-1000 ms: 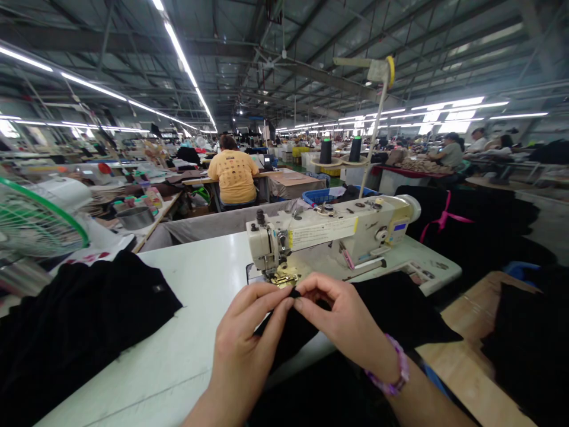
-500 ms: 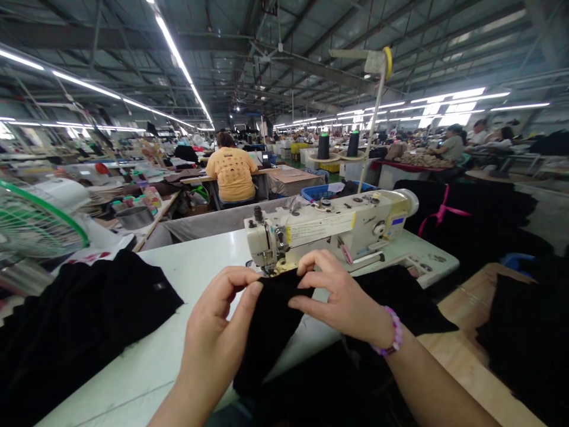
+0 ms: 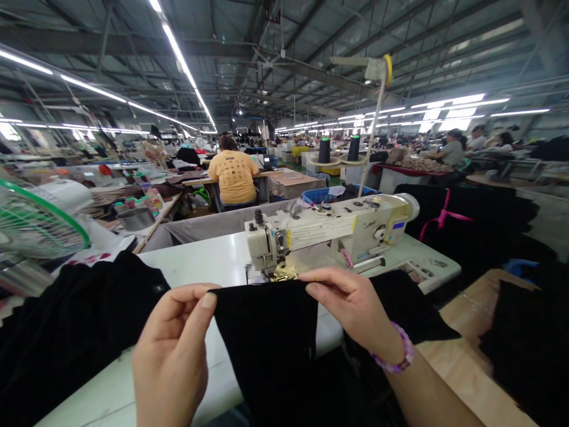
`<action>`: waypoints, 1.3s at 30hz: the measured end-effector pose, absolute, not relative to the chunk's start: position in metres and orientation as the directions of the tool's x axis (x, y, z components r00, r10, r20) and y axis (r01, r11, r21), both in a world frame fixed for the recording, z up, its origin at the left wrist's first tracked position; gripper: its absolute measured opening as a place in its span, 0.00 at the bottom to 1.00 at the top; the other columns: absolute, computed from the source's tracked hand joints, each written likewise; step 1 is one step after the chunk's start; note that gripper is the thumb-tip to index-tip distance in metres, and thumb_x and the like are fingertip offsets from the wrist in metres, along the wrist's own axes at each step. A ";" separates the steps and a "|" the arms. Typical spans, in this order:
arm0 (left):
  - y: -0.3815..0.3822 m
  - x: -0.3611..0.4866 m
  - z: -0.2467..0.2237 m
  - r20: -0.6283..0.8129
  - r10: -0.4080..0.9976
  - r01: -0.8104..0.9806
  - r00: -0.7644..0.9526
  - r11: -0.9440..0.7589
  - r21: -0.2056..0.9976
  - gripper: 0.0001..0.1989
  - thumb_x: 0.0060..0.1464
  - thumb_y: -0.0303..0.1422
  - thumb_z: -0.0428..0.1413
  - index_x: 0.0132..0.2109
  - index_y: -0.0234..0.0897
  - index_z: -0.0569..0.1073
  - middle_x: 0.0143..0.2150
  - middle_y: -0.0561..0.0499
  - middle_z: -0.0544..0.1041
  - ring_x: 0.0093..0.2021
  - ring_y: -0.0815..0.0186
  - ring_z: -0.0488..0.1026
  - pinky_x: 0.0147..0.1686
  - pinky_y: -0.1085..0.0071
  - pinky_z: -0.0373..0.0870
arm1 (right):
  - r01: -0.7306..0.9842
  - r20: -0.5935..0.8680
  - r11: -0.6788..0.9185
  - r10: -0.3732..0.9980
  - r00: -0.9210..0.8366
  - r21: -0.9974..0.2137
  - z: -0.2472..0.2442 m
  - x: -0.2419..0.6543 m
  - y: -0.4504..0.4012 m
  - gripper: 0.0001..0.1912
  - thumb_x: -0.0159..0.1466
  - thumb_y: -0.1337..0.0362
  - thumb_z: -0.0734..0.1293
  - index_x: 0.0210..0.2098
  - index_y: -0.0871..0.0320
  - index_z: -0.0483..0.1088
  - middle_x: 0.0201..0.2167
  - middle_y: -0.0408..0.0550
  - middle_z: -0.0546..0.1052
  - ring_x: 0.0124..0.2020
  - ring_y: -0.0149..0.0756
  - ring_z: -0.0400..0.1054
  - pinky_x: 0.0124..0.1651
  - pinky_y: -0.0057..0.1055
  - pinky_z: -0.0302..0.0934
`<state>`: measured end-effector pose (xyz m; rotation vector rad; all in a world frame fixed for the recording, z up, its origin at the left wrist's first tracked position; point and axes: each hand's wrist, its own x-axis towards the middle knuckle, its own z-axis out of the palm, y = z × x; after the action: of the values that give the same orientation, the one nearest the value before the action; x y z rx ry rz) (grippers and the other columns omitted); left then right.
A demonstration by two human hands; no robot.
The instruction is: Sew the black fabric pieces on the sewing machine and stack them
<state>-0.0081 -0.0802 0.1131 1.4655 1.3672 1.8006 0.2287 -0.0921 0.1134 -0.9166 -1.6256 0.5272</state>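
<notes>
A piece of black knit fabric [image 3: 267,338] hangs between my hands, held up by its top edge just in front of the sewing machine's presser foot [image 3: 280,271]. My left hand [image 3: 173,350] pinches its upper left corner between thumb and fingers. My right hand [image 3: 355,305], with a purple beaded bracelet at the wrist, pinches the upper right end. The fabric's lower part drops out of the frame past the front edge of the white sewing table [image 3: 191,261]. The white industrial sewing machine [image 3: 338,231] stands beyond my hands, apart from the fabric.
A heap of black fabric [image 3: 75,320] lies on the table's left side, beside a green-rimmed fan [image 3: 40,219]. Black cloth with a pink ribbon [image 3: 466,231] lies to the right. A co-worker in a yellow shirt [image 3: 233,178] sits beyond the machine.
My hands have moved apart, the left one furthest. The black fabric, bunched in small pinches near the presser foot a second ago, now hangs spread out between them.
</notes>
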 end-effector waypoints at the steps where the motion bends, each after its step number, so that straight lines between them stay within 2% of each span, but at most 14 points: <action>1: -0.080 -0.010 0.113 0.462 0.818 0.225 -0.343 -0.406 0.886 0.14 0.54 0.45 0.61 0.40 0.40 0.76 0.33 0.54 0.77 0.35 0.65 0.75 0.35 0.73 0.72 | 0.289 0.620 0.602 0.784 -0.035 -0.745 0.113 0.227 -0.092 0.07 0.67 0.67 0.69 0.43 0.53 0.79 0.40 0.44 0.84 0.41 0.33 0.79 0.46 0.26 0.72; 4: -0.082 -0.013 0.119 0.516 0.794 0.375 -0.321 -0.393 0.839 0.14 0.55 0.45 0.61 0.43 0.42 0.77 0.40 0.53 0.79 0.38 0.65 0.75 0.40 0.72 0.72 | 0.315 0.681 0.640 0.732 0.028 -0.701 0.109 0.220 -0.089 0.11 0.67 0.68 0.69 0.48 0.53 0.76 0.43 0.44 0.83 0.43 0.32 0.79 0.47 0.25 0.72; 6: -0.085 -0.012 0.126 0.629 0.742 0.585 -0.233 -0.410 0.700 0.17 0.57 0.44 0.60 0.52 0.45 0.76 0.49 0.52 0.80 0.37 0.65 0.74 0.41 0.70 0.73 | 0.363 0.738 0.684 0.674 0.017 -0.633 0.105 0.214 -0.088 0.14 0.67 0.70 0.68 0.52 0.54 0.72 0.45 0.45 0.82 0.44 0.32 0.79 0.49 0.25 0.72; 8: -0.087 -0.006 0.133 0.700 0.714 0.676 -0.004 -0.514 0.528 0.19 0.60 0.40 0.57 0.58 0.46 0.72 0.55 0.50 0.78 0.34 0.67 0.74 0.40 0.69 0.74 | 0.432 0.794 0.734 0.604 -0.062 -0.524 0.101 0.208 -0.086 0.14 0.68 0.70 0.67 0.53 0.55 0.70 0.46 0.47 0.81 0.45 0.33 0.79 0.51 0.27 0.72; 11: -0.082 0.005 0.138 0.663 0.628 0.557 0.407 -0.746 0.365 0.13 0.64 0.32 0.52 0.52 0.44 0.76 0.49 0.49 0.81 0.36 0.67 0.77 0.40 0.72 0.76 | 0.500 0.825 0.768 0.539 -0.169 -0.399 0.096 0.201 -0.085 0.11 0.69 0.70 0.67 0.50 0.56 0.70 0.44 0.49 0.81 0.44 0.36 0.78 0.51 0.32 0.72; 13: -0.076 0.012 0.139 0.628 0.580 0.489 0.519 -0.804 0.339 0.12 0.64 0.29 0.50 0.47 0.42 0.78 0.43 0.50 0.82 0.39 0.67 0.79 0.41 0.74 0.76 | 0.497 0.822 0.766 0.545 -0.165 -0.408 0.095 0.198 -0.084 0.09 0.69 0.69 0.67 0.49 0.56 0.70 0.42 0.49 0.81 0.43 0.36 0.78 0.49 0.32 0.72; 17: -0.067 0.015 0.141 0.625 0.568 0.481 0.536 -0.814 0.327 0.10 0.63 0.28 0.51 0.43 0.40 0.78 0.38 0.50 0.81 0.38 0.67 0.79 0.39 0.75 0.75 | 0.369 0.726 0.692 0.685 -0.064 -0.621 0.094 0.197 -0.084 0.08 0.68 0.66 0.68 0.47 0.54 0.69 0.41 0.46 0.81 0.42 0.34 0.79 0.48 0.30 0.71; 22: -0.060 0.005 0.152 0.594 0.588 0.581 0.549 -0.780 0.234 0.11 0.66 0.31 0.48 0.41 0.38 0.76 0.37 0.49 0.78 0.37 0.65 0.76 0.38 0.70 0.73 | 0.076 0.269 0.279 0.956 -0.120 -0.957 0.078 0.191 -0.091 0.13 0.64 0.62 0.69 0.48 0.54 0.69 0.36 0.43 0.81 0.40 0.36 0.78 0.43 0.30 0.69; 25: -0.038 0.001 0.140 0.444 0.713 0.724 0.543 -0.665 0.183 0.13 0.66 0.32 0.47 0.40 0.38 0.76 0.38 0.47 0.77 0.40 0.60 0.75 0.41 0.65 0.71 | -0.058 0.014 0.003 0.982 -0.189 -0.998 0.054 0.182 -0.091 0.14 0.64 0.59 0.69 0.47 0.56 0.70 0.29 0.41 0.78 0.31 0.32 0.75 0.33 0.26 0.66; 27: -0.014 0.002 0.118 0.291 0.798 0.792 0.528 -0.586 0.171 0.13 0.65 0.32 0.47 0.38 0.38 0.77 0.38 0.47 0.77 0.42 0.58 0.74 0.43 0.63 0.70 | 0.003 -0.060 -0.060 0.981 -0.185 -0.998 0.034 0.175 -0.084 0.15 0.65 0.60 0.67 0.49 0.58 0.69 0.28 0.40 0.78 0.27 0.31 0.73 0.30 0.25 0.64; 30: 0.020 0.007 0.071 0.155 0.865 0.839 0.477 -0.501 0.213 0.12 0.63 0.30 0.50 0.34 0.38 0.77 0.38 0.45 0.78 0.42 0.58 0.75 0.44 0.64 0.69 | 0.397 0.016 0.046 0.997 -0.078 -0.917 0.006 0.167 -0.067 0.14 0.67 0.65 0.64 0.52 0.61 0.69 0.23 0.40 0.75 0.23 0.32 0.71 0.28 0.27 0.65; 32: 0.036 0.011 0.042 0.131 0.892 0.858 0.432 -0.451 0.245 0.11 0.61 0.30 0.52 0.32 0.37 0.77 0.38 0.44 0.79 0.40 0.59 0.76 0.42 0.65 0.69 | 0.553 0.095 0.098 0.995 -0.033 -0.827 -0.008 0.164 -0.057 0.12 0.66 0.69 0.65 0.49 0.61 0.73 0.24 0.43 0.76 0.28 0.38 0.74 0.35 0.33 0.68; 36: 0.051 0.015 0.010 0.104 0.943 0.882 0.317 -0.334 0.334 0.09 0.59 0.31 0.52 0.34 0.36 0.76 0.38 0.45 0.80 0.39 0.60 0.76 0.40 0.68 0.68 | 0.682 0.267 0.245 0.961 -0.075 -0.689 -0.024 0.165 -0.049 0.09 0.64 0.72 0.67 0.42 0.57 0.77 0.44 0.54 0.79 0.52 0.48 0.71 0.56 0.46 0.63; 39: 0.059 0.014 0.006 0.044 0.967 0.882 0.252 -0.248 0.401 0.08 0.57 0.32 0.54 0.32 0.37 0.76 0.33 0.48 0.80 0.35 0.62 0.76 0.35 0.71 0.67 | 0.761 0.434 0.421 0.878 -0.203 -0.495 -0.030 0.167 -0.047 0.12 0.66 0.72 0.66 0.46 0.56 0.76 0.52 0.52 0.77 0.55 0.45 0.69 0.61 0.47 0.61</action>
<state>0.0137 0.0587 0.0056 2.2333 1.7097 0.4090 0.1669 -0.0467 -0.0300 -1.3825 -2.0056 0.2238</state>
